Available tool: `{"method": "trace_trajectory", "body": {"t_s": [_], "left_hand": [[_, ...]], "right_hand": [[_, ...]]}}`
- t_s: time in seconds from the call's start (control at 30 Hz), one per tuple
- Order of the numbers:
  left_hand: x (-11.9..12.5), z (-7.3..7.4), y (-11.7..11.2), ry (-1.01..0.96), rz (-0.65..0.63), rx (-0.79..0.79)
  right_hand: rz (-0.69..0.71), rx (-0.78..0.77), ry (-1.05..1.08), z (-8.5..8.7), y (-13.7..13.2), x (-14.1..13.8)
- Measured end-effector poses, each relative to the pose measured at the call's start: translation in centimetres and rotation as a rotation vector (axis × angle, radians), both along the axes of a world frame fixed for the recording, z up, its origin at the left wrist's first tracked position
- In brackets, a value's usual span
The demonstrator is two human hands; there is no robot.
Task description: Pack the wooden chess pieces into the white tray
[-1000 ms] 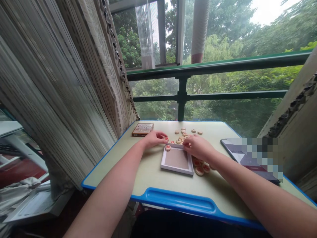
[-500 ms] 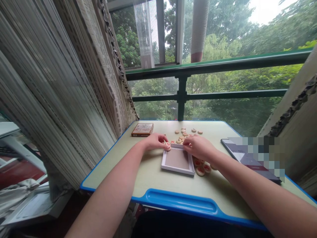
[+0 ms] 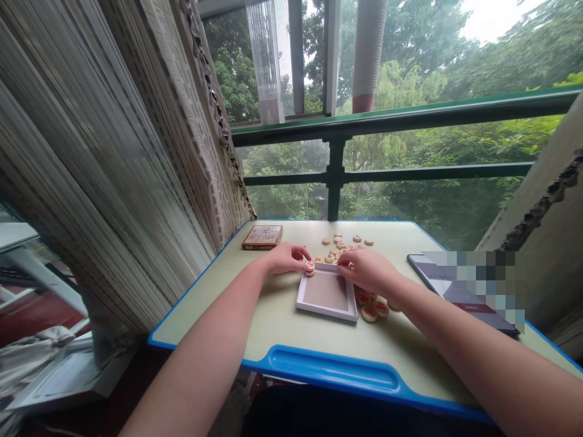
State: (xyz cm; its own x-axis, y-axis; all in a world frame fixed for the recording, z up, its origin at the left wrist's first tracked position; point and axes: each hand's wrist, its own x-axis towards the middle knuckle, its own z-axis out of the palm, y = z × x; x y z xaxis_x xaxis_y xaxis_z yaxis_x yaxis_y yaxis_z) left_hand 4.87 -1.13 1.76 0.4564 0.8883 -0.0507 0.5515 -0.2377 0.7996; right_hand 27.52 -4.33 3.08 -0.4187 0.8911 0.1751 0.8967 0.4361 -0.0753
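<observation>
A shallow white box tray [image 3: 327, 314] lies in the middle of a beige table with a blue rim [image 3: 332, 371]. My left hand [image 3: 286, 257] rests at the tray's far left corner, its fingers pinched on a round wooden chess piece [image 3: 310, 266] that sits on a second one. My right hand [image 3: 368, 271] is curled at the tray's far right corner, over several more pieces; what its fingers hold is hidden. More round pieces lie scattered beyond the tray [image 3: 346, 241] and beside its right edge [image 3: 370, 312].
A small brown box lid [image 3: 263, 237] lies at the table's far left. A dark flat book or tablet [image 3: 460, 292] lies on the right. A heavy curtain [image 3: 136, 158] hangs along the left, and a green window rail [image 3: 410, 118] runs behind the table.
My left hand moved right, brought a piece to the tray's far left corner and set it on the piece lying there. My right hand stayed put.
</observation>
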Motion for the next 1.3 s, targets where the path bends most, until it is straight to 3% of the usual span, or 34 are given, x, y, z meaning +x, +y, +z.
{"method": "trace_trajectory", "body": {"t_s": [0.83, 1.3], "left_hand": [[0.23, 0.33, -0.42, 0.003, -0.026, -0.013], [0.22, 0.43, -0.47, 0.02, -0.011, -0.001]], "right_hand": [[0.035, -0.031, 0.056, -1.0, 0.85, 0.29], [0.007, -0.025, 0.004, -0.6, 0.48, 0.16]]}}
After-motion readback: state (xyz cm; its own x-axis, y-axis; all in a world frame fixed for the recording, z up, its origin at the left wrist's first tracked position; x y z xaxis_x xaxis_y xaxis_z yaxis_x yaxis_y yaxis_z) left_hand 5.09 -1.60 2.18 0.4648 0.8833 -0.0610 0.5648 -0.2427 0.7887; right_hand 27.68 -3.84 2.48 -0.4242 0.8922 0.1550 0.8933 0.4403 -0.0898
